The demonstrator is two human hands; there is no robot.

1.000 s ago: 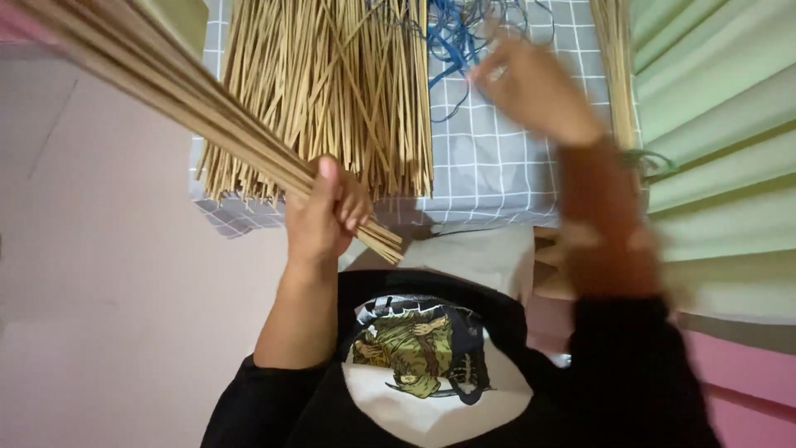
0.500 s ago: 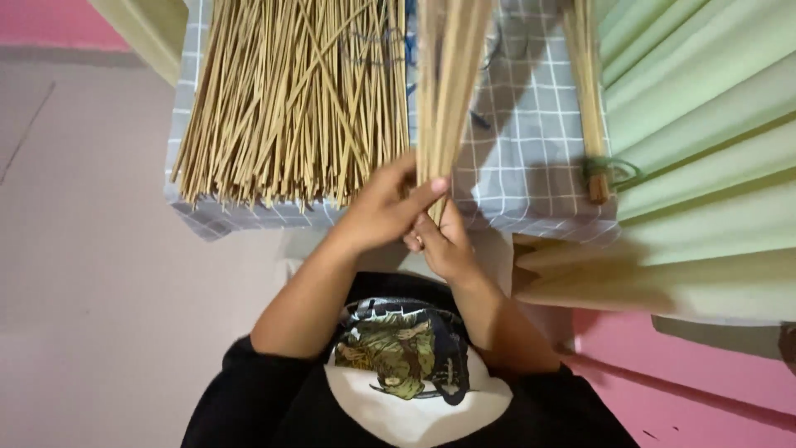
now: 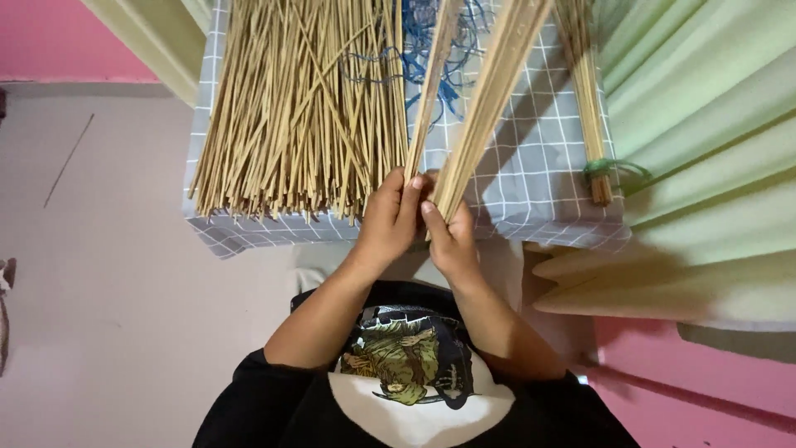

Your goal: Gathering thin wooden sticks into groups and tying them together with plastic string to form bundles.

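The left hand (image 3: 388, 217) has its grip clenched round the lower end of a thin sheaf (image 3: 429, 83) of pale sticks, thumb up along it. The sheaf rises from the hand and leans slightly right toward the top edge of the view. Just beside it, the right hand (image 3: 449, 236) grips a thicker bundle (image 3: 489, 91) of the same sticks at its lower end, thumb pressed on the front. That bundle slants up and to the right, so the two fan apart in a narrow V above the hands, which touch at the knuckles.

Both hands sit at the near edge of a table covered by a grey checked cloth (image 3: 531, 166). On the cloth to the left lies a big loose pile (image 3: 298, 108) of sticks, ends ragged along the edge. Blue string (image 3: 452, 37) lies tangled behind the held sticks. To the right, a small tied bundle (image 3: 584, 91) lies on the cloth with a green band (image 3: 609, 168) round its near end. A pale green curtain (image 3: 713, 124) hangs on the right.
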